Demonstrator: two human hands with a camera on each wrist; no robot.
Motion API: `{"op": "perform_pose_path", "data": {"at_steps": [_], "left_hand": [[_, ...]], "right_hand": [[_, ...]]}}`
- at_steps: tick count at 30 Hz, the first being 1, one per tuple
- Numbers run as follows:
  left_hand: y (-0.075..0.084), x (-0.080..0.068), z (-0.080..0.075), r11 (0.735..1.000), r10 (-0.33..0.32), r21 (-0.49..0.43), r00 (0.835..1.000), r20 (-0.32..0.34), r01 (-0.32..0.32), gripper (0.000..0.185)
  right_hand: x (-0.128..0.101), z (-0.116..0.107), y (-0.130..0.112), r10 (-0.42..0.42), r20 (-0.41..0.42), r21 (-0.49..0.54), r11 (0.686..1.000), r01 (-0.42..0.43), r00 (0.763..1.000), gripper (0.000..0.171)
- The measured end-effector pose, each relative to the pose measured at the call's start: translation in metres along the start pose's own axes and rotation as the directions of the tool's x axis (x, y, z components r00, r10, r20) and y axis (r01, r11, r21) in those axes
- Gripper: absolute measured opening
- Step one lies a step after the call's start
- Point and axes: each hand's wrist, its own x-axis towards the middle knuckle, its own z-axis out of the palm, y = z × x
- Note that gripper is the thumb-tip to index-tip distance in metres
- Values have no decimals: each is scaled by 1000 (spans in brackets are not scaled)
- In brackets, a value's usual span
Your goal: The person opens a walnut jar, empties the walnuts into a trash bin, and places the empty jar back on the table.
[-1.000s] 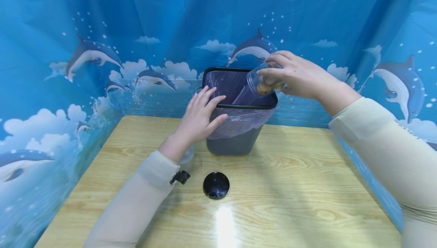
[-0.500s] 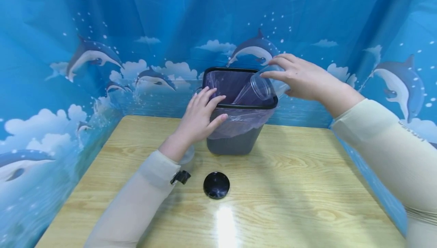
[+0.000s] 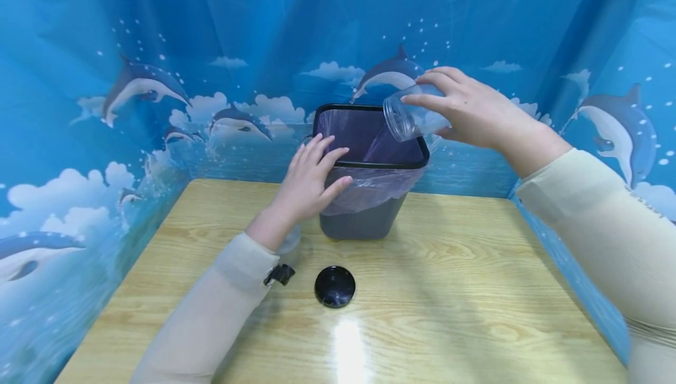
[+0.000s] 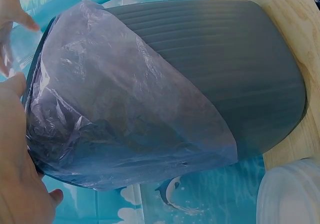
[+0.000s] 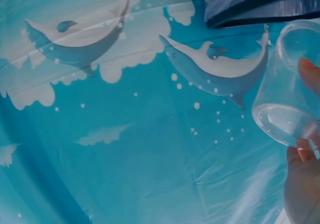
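My right hand [image 3: 470,108] grips a clear plastic jar [image 3: 404,117], tipped on its side with its mouth over the right part of the trash bin [image 3: 359,219]. No contents show inside the jar. In the right wrist view, the fingers hold the see-through jar [image 5: 280,94] around its side. My left hand [image 3: 308,187] rests at the bin's left front rim, its fingers spread and fairly straight. A thin purplish bag [image 4: 125,104] lines the grey bin and folds down over its outside.
A round black lid [image 3: 335,286] lies on the wooden table [image 3: 475,290] in front of the bin. A clear container [image 4: 292,194] stands near my left wrist, partly hidden by it. A blue dolphin-print curtain [image 3: 264,20] hangs behind.
Brown lumps seen in the jar one second ago have left it over the bin. The right hand dipped the jar slightly, then raised it. My left hand stayed put.
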Motion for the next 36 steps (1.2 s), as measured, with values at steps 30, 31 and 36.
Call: {"op": "perform_pose_path", "data": {"at_steps": [30,31,36], "left_hand": [[-1,0,2,1000,4,12,1000,0,-4,62],[-1,-1,2,1000,2,12,1000,2,-2,62],[-1,-1,1,1000,-3,10,1000,7,3,61]], "right_hand": [[-1,5,-6,59,122,-17,998,-57,991,88],[-1,5,-5,50,87,-14,999,-49,995,88],[-3,5,-2,20,-47,6,1000,-20,999,88]]}}
